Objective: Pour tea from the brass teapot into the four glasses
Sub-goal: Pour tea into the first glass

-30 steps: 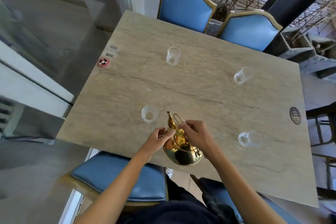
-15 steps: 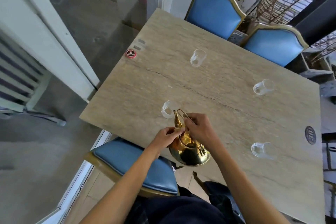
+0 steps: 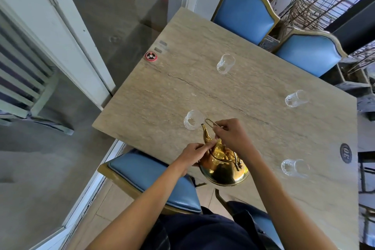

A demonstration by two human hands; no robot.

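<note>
Your right hand (image 3: 233, 138) grips the polished brass teapot (image 3: 223, 168) by its wire handle; your left hand (image 3: 194, 153) steadies its lid. The spout points at the nearest clear glass (image 3: 192, 120), just beyond.

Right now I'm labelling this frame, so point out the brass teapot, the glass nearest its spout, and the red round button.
brass teapot (image 3: 224, 174): head view, on its round belly.
nearest glass (image 3: 192, 120): head view, on its rim.
red round button (image 3: 151, 56): head view, on its centre.

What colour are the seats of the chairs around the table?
Blue, with gold-coloured frames; the chairs show best in the head view, beyond the table.
</note>
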